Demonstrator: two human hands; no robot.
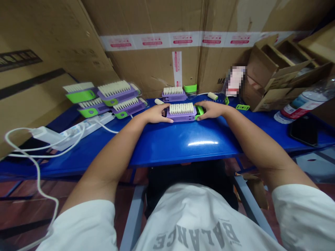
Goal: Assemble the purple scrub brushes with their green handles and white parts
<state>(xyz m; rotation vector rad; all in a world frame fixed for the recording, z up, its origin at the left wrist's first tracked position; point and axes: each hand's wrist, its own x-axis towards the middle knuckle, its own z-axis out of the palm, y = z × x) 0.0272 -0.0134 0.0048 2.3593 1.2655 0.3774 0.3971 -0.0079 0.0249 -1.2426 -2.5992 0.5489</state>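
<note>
A purple scrubbing brush [181, 110] with cream bristles pointing up lies near the middle of the table, between both hands. My left hand [157, 113] is closed around its left end, thumb in front. At the opposite end, my right hand [213, 109] grips a bright green end piece [199, 112] that meets the purple body; whether it is fully joined cannot be seen. Just behind sits a second purple brush [173, 93] without a green end, with a loose green piece [190, 88] beside it. A small cream cylinder [159, 101] rests by my left hand.
Several purple-and-green brushes [116, 89] are stacked at the left, beside a white power strip [87, 126] with cables. Cardboard boxes [157, 66] wall off the back. On the right are divided cartons [274, 69], a water bottle [295, 106], a black phone [304, 131] and small green parts [242, 107].
</note>
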